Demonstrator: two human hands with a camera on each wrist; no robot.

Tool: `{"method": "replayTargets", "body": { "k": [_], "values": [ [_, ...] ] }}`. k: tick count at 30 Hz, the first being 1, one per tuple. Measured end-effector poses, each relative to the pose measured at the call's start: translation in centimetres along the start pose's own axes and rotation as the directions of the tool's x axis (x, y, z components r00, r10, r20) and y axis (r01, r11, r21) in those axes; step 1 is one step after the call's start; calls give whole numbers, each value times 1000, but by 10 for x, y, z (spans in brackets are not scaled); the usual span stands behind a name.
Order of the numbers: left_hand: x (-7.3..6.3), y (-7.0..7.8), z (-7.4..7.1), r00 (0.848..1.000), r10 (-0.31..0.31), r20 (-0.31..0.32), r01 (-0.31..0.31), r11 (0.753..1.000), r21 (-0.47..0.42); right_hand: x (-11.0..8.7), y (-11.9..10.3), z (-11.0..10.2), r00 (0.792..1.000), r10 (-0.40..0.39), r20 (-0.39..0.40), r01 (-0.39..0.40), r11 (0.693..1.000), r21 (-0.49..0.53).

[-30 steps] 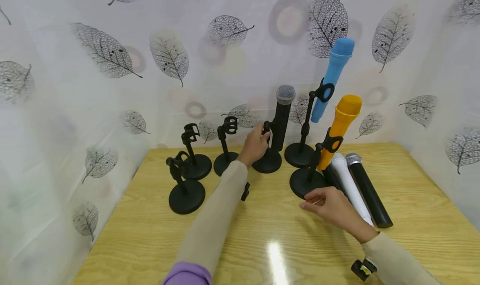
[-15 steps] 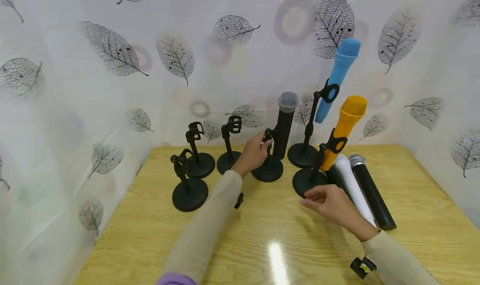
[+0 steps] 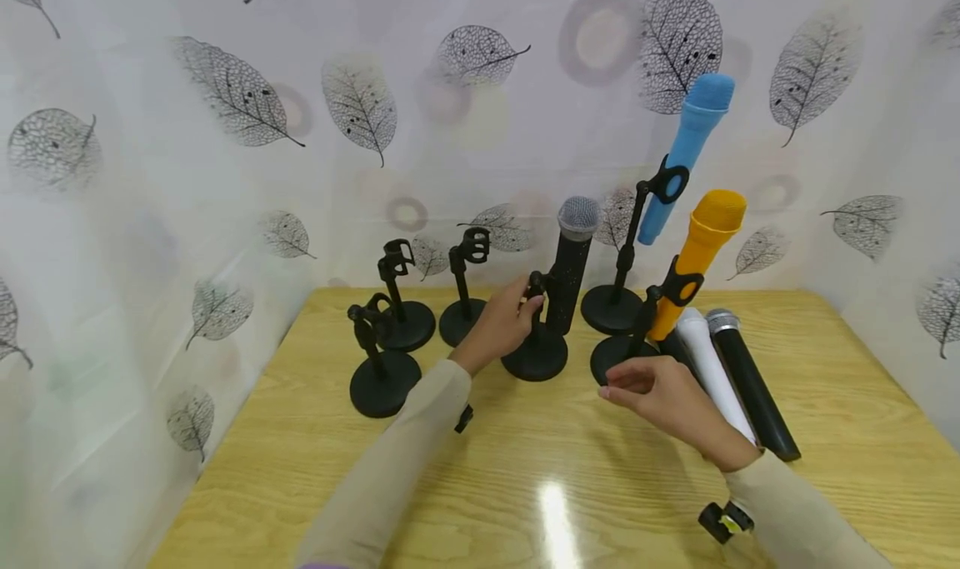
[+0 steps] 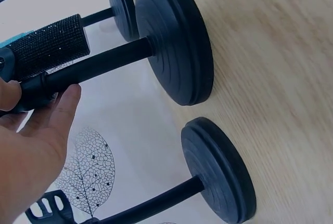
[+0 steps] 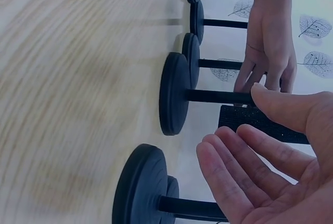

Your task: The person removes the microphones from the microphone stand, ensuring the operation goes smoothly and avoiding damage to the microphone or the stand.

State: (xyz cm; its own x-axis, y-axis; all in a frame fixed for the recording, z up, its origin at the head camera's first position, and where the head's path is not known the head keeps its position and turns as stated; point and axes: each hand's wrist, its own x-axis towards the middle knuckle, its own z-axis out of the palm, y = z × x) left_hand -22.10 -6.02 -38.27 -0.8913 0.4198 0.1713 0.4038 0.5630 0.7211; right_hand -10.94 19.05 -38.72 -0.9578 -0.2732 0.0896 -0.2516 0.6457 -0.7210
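My left hand [image 3: 501, 323] grips the upper post of a black microphone stand [image 3: 536, 356]. Its clip holds a black microphone [image 3: 567, 282] with a silver mesh head, tilted slightly right. In the left wrist view the fingers wrap the stand's post [image 4: 104, 65] just below the clip, beside the microphone's sparkly black body [image 4: 52, 47]. My right hand [image 3: 667, 402] holds nothing; its fingers are loosely bent, just in front of the round base of the stand [image 3: 615, 356] bearing an orange microphone [image 3: 697, 257]. The right wrist view shows this hand [image 5: 265, 167] with thumb and fingers apart.
Behind the orange microphone, a taller stand [image 3: 611, 309] bears a blue microphone [image 3: 684, 157]. A white microphone [image 3: 716, 377] and a black one [image 3: 753, 386] lie at the right. Several stands with bare clips, one at the front left [image 3: 385, 383], stand left on the wooden table [image 3: 480, 486].
My left hand has drawn the stand with the black microphone toward me, away from the back wall. The right hand has stayed nearly in place. The head view has shifted slightly.
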Motion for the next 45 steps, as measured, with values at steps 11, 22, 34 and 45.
{"method": "replayTargets", "body": {
  "k": [11,22,34,45],
  "values": [
    [-24,2,-4,999,42,25,-42,999,5,7,-14,-6,999,-29,-38,31,998,52],
    [-51,6,-7,998,51,46,-53,998,35,16,-33,-10,987,-116,-114,133,980,151],
    [-73,9,-9,996,83,15,-83,997,-2,34,-54,-12,977,-159,-142,181,971,158],
    [-87,12,-12,995,89,35,-88,995,-38,42,-71,-8,970,-198,-140,221,959,180]
  ]
}}
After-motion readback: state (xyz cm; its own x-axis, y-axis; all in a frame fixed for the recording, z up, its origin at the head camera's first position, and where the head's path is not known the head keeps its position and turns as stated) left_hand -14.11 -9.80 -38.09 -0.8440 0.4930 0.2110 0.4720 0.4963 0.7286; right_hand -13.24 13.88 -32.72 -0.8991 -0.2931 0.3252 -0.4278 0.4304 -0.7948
